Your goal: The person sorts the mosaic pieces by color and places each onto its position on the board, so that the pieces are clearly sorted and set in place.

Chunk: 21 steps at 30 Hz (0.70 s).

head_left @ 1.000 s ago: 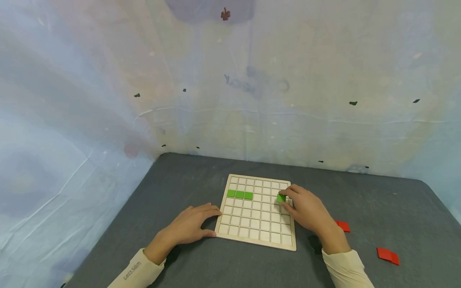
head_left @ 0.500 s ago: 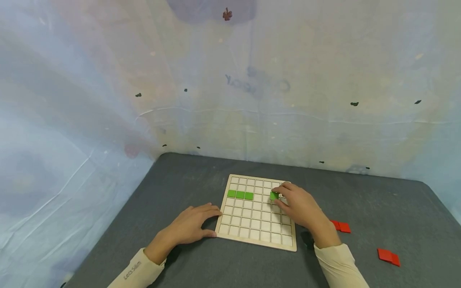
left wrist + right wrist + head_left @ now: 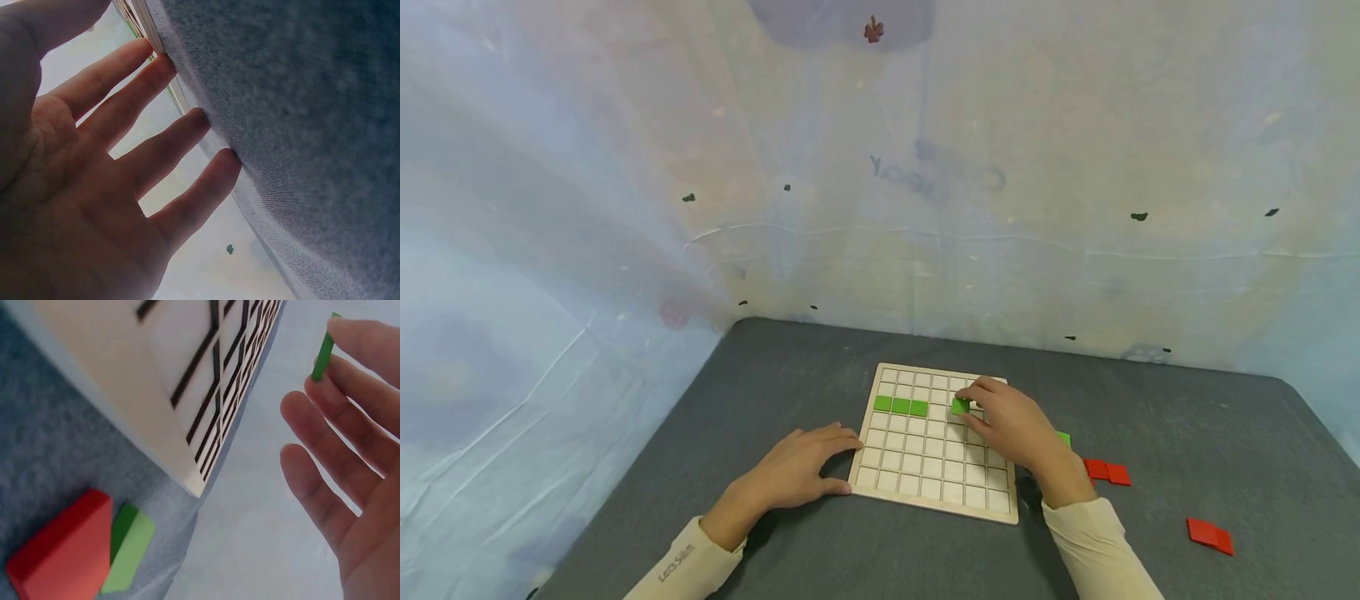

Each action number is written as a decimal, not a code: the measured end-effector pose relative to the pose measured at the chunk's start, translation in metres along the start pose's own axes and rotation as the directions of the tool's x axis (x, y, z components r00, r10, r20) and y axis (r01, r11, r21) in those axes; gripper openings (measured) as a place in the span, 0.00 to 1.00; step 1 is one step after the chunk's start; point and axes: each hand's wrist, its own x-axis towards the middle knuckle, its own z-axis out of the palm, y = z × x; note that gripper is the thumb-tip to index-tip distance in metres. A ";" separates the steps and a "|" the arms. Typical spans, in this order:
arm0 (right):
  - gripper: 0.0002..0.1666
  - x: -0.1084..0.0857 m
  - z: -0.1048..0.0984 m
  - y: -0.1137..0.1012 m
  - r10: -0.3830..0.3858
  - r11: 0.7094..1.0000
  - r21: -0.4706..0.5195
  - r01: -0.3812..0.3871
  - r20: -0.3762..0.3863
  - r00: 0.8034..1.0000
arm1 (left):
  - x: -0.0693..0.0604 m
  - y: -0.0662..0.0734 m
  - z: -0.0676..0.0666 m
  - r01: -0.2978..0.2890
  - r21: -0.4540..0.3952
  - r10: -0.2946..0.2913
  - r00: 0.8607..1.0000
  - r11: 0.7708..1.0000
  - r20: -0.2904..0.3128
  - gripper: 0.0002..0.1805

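A square wooden grid board [image 3: 925,442] lies on the dark table. Three green tiles [image 3: 901,406] sit side by side in one row at its left. Above the same row, my right hand [image 3: 1011,421] pinches another green tile [image 3: 959,406] between thumb and fingers. The right wrist view shows this green tile [image 3: 325,355] edge-on, held off the board. My left hand [image 3: 808,467] rests at the board's left edge, thumb and fingertips touching it. In the left wrist view the fingers [image 3: 181,147] are spread and nearly straight.
Two red tiles [image 3: 1107,472] lie right of the board, with a green tile [image 3: 1063,438] partly hidden by the right wrist. Farther right is another pair of red tiles [image 3: 1210,535]. A pale patterned sheet [image 3: 925,208] hangs behind the table [image 3: 790,358].
My right hand has moved left across the board with the green tile, towards the three in the row. A green tile beyond the right wrist has come into view. The left hand has stayed still.
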 end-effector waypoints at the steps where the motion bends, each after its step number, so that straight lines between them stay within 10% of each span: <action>1: 0.19 0.001 0.001 0.000 -0.002 1.000 0.000 0.002 0.004 1.000 | 0.000 0.000 0.000 0.002 0.001 -0.002 1.000 1.000 0.000 0.33; 21: 0.18 0.011 0.013 -0.004 -0.049 0.998 -0.034 0.050 0.027 0.998 | 0.000 0.001 0.000 0.008 -0.016 -0.008 1.000 1.000 0.000 0.33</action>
